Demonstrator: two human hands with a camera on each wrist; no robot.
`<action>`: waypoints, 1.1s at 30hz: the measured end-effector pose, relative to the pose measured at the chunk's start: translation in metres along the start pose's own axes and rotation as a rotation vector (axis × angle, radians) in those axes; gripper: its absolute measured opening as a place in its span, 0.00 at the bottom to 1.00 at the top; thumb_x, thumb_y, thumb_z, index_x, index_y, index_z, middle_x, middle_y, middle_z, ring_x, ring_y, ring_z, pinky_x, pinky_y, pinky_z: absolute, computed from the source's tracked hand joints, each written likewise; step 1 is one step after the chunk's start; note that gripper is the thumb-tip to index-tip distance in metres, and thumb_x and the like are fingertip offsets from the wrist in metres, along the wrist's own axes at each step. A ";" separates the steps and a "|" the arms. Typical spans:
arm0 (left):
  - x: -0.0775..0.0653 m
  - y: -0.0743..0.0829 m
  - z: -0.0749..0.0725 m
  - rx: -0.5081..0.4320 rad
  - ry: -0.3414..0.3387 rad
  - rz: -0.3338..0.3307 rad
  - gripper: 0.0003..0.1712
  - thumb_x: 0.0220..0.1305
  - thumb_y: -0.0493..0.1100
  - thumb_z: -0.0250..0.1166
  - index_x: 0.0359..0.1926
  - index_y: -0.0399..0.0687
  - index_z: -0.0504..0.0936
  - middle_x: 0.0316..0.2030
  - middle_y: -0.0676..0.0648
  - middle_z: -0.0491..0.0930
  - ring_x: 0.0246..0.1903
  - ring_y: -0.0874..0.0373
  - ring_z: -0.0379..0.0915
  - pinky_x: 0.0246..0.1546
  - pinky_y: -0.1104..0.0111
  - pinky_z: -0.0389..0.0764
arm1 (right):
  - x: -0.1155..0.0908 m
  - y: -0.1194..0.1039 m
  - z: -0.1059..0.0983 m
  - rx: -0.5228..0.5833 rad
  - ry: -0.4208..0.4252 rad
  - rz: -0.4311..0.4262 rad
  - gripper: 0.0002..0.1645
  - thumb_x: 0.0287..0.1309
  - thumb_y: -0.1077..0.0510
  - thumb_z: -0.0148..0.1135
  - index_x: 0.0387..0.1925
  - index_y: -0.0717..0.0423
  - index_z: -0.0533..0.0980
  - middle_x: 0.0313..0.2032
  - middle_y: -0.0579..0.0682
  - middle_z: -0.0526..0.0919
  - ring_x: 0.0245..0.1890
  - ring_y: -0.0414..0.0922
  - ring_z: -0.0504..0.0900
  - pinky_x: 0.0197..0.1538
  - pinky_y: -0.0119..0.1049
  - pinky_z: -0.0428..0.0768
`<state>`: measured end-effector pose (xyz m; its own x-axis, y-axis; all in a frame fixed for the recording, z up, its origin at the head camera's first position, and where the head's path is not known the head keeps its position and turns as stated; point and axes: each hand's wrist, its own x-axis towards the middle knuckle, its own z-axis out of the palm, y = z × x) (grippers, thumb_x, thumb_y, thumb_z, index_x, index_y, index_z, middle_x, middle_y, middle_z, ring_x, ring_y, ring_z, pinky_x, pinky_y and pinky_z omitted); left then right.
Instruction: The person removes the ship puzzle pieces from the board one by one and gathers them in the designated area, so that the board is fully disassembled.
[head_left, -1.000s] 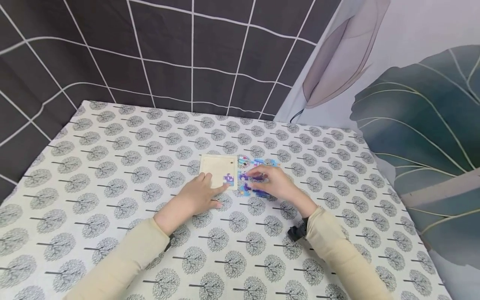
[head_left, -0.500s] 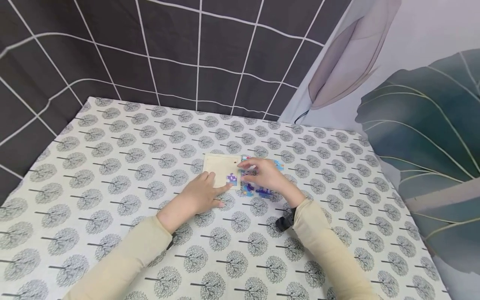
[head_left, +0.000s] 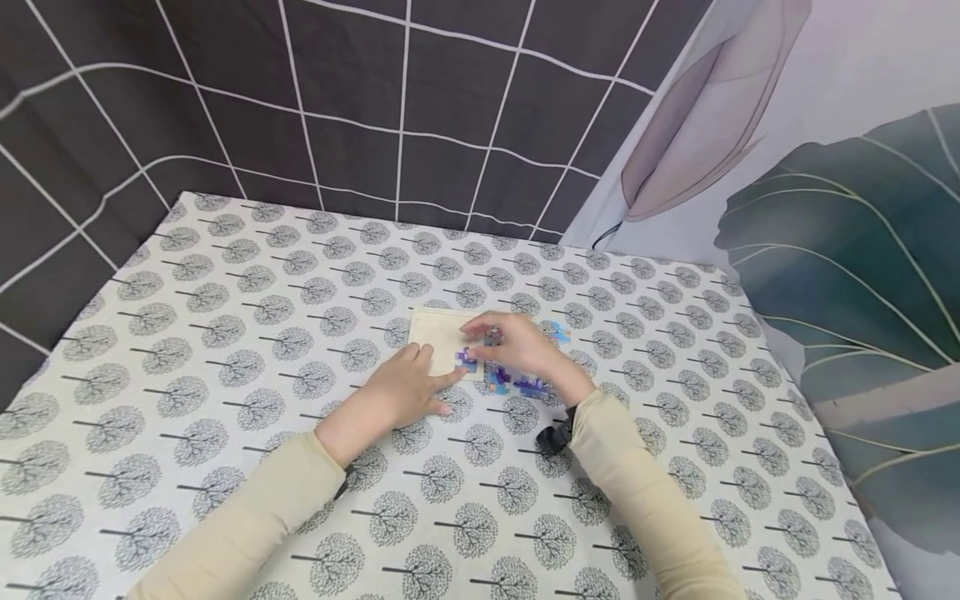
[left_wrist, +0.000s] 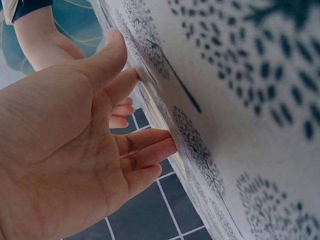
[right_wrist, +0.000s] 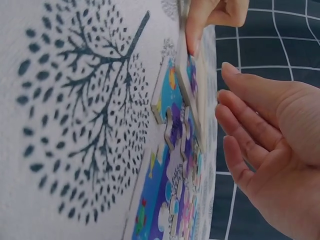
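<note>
A pale wooden puzzle tray (head_left: 433,327) lies flat on the cloth, with a purple-and-blue jigsaw piece (head_left: 467,358) in its near right corner. My left hand (head_left: 397,390) rests its fingertips on the tray's near left part, the index finger touching beside that piece. Over the tray's right side hovers my right hand (head_left: 517,346), its fingers loosely bent; in the right wrist view nothing shows between thumb and fingers (right_wrist: 250,122). Loose jigsaw pieces (head_left: 529,386) lie right of the tray, partly under the right hand. More colourful pieces (right_wrist: 172,95) show beside the tray in the right wrist view.
A tree-print cloth (head_left: 300,517) covers the table. Behind it hangs a dark curtain with white grid lines (head_left: 337,108). A leaf-patterned light curtain (head_left: 847,250) is at the right. One light-blue piece (head_left: 557,331) lies farther right than the others.
My right hand has moved left from the loose pieces to over the tray's right side. The left hand stays on the tray. The head view has shifted slightly.
</note>
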<state>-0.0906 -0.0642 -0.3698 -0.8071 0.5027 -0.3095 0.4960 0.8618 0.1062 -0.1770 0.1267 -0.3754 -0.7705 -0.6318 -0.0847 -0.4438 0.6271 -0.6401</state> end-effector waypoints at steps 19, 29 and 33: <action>-0.002 0.003 -0.001 -0.073 0.023 -0.007 0.36 0.61 0.64 0.53 0.69 0.63 0.60 0.61 0.29 0.60 0.59 0.40 0.58 0.67 0.54 0.58 | 0.009 0.000 0.003 -0.064 -0.111 0.026 0.22 0.44 0.60 0.72 0.45 0.56 0.79 0.40 0.48 0.84 0.42 0.43 0.81 0.51 0.35 0.79; -0.011 -0.004 -0.010 -0.183 0.002 -0.028 0.32 0.67 0.58 0.51 0.64 0.42 0.68 0.61 0.32 0.66 0.59 0.39 0.65 0.60 0.50 0.70 | 0.018 -0.013 -0.001 -0.131 -0.198 0.121 0.23 0.37 0.60 0.76 0.41 0.56 0.80 0.38 0.47 0.84 0.41 0.42 0.80 0.51 0.33 0.78; -0.014 -0.009 -0.013 -0.125 0.077 -0.005 0.25 0.68 0.50 0.53 0.52 0.31 0.76 0.44 0.39 0.78 0.42 0.47 0.78 0.45 0.59 0.82 | 0.024 -0.017 -0.002 -0.155 -0.250 0.128 0.21 0.38 0.60 0.75 0.39 0.56 0.80 0.36 0.47 0.82 0.39 0.42 0.78 0.48 0.31 0.78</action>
<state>-0.0878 -0.0777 -0.3545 -0.8343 0.4977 -0.2372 0.4518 0.8637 0.2232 -0.1891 0.1017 -0.3649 -0.6967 -0.6238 -0.3542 -0.4298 0.7583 -0.4901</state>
